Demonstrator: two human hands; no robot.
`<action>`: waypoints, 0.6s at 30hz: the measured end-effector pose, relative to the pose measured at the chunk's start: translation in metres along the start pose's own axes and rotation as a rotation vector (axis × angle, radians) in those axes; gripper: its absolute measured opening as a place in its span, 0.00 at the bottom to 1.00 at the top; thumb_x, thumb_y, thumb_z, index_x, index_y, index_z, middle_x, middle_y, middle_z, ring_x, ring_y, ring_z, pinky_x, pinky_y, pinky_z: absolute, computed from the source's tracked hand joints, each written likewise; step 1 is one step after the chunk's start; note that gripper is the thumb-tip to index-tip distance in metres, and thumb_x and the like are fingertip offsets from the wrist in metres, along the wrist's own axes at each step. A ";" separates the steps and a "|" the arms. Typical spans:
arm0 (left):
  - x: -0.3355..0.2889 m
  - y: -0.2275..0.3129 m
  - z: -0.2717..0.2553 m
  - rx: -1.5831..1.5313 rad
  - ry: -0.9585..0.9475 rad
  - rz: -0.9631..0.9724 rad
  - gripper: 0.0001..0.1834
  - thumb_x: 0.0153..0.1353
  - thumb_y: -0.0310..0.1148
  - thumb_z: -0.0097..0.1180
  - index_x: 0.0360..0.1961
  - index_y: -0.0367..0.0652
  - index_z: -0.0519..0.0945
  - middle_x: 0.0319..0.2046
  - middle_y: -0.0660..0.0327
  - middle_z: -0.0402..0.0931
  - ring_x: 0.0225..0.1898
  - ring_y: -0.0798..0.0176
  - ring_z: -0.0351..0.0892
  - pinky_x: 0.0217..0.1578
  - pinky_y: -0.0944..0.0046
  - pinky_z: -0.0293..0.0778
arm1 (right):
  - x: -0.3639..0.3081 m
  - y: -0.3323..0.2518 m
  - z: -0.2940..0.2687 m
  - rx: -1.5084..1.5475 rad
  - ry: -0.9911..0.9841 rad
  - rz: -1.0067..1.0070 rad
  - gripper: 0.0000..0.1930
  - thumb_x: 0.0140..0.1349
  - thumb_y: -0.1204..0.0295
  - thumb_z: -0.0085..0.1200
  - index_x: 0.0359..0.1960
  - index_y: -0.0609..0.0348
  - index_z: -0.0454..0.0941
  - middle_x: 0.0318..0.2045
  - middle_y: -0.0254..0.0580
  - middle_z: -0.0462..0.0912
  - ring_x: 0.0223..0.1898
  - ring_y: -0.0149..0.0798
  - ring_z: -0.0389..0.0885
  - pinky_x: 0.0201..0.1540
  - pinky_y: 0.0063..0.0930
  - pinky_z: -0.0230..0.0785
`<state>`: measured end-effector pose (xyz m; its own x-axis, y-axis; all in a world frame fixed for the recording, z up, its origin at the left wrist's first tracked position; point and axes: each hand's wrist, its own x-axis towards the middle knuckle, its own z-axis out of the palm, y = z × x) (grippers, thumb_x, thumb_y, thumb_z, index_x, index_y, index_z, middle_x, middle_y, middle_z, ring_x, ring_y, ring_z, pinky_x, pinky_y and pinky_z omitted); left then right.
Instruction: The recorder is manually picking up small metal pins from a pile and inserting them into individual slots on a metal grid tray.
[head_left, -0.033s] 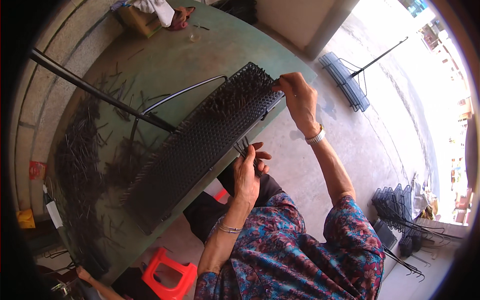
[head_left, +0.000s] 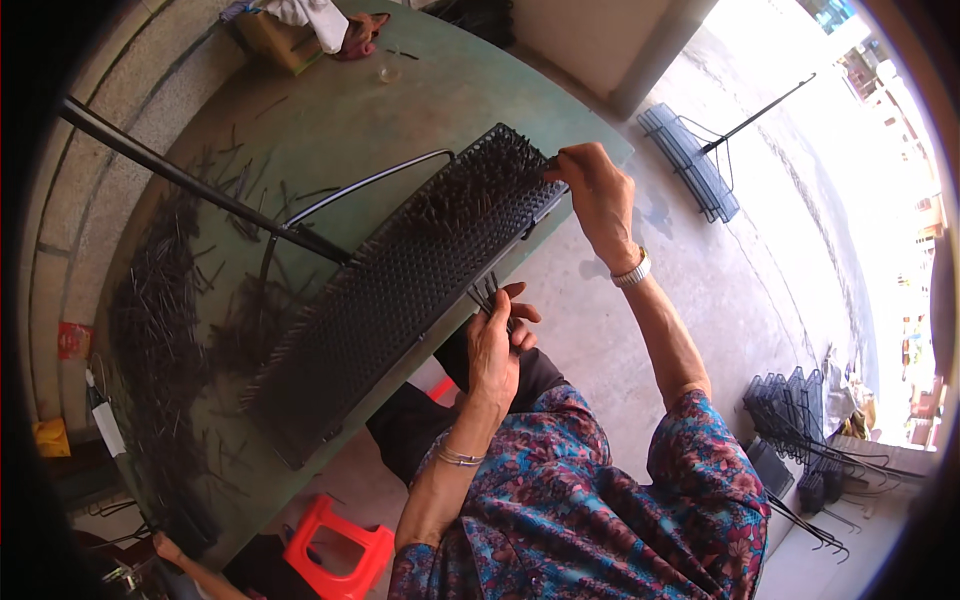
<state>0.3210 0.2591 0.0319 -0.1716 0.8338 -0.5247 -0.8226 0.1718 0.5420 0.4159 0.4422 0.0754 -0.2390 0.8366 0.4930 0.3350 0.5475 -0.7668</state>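
A long black perforated broom head (head_left: 400, 275) lies slanted along the edge of a green table (head_left: 450, 80). Dark bristle strips (head_left: 485, 180) stand up thickly from its far right end; the holes of its nearer left part look mostly bare. At the far right corner my right hand (head_left: 600, 190) pinches closed; what its fingertips grip is hidden. Just below the near long edge, my left hand (head_left: 495, 345) is closed around several thin dark strips (head_left: 488, 293), their ends poking up past the thumb. A black pole (head_left: 200, 185) with curved braces runs from the broom head to the upper left.
Loose dark strips (head_left: 160, 300) lie heaped on the table's left side. A red plastic stool (head_left: 340, 548) stands below the table. At lower left is another person's hand (head_left: 170, 548). A blue-grey wire frame (head_left: 690, 160) and stacked wire frames (head_left: 790, 405) rest at right.
The fingers of my left hand have curled in very slightly. Nothing else has visibly moved.
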 end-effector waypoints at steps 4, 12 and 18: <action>-0.002 0.000 -0.001 0.018 -0.018 0.006 0.17 0.73 0.43 0.46 0.47 0.39 0.76 0.24 0.64 0.72 0.19 0.75 0.56 0.21 0.73 0.55 | 0.001 -0.001 -0.001 0.014 -0.029 0.021 0.01 0.64 0.79 0.52 0.35 0.63 0.75 0.27 0.45 0.84 0.32 0.37 0.88 0.32 0.25 0.75; -0.009 0.004 0.009 0.027 -0.042 -0.022 0.17 0.72 0.43 0.46 0.47 0.40 0.77 0.23 0.65 0.73 0.19 0.77 0.56 0.20 0.74 0.53 | 0.004 0.001 -0.007 -0.041 -0.080 0.036 0.01 0.63 0.79 0.53 0.35 0.63 0.75 0.26 0.46 0.83 0.30 0.38 0.87 0.31 0.26 0.74; -0.008 0.003 0.008 0.104 -0.064 0.016 0.17 0.72 0.44 0.46 0.47 0.40 0.77 0.25 0.63 0.75 0.18 0.78 0.55 0.18 0.76 0.51 | 0.006 0.014 0.005 -0.282 -0.190 -0.130 0.06 0.58 0.72 0.60 0.37 0.56 0.83 0.36 0.42 0.81 0.39 0.43 0.80 0.41 0.34 0.71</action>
<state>0.3248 0.2572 0.0431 -0.1466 0.8684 -0.4737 -0.7589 0.2084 0.6169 0.4145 0.4547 0.0659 -0.4522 0.7557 0.4737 0.5227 0.6549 -0.5459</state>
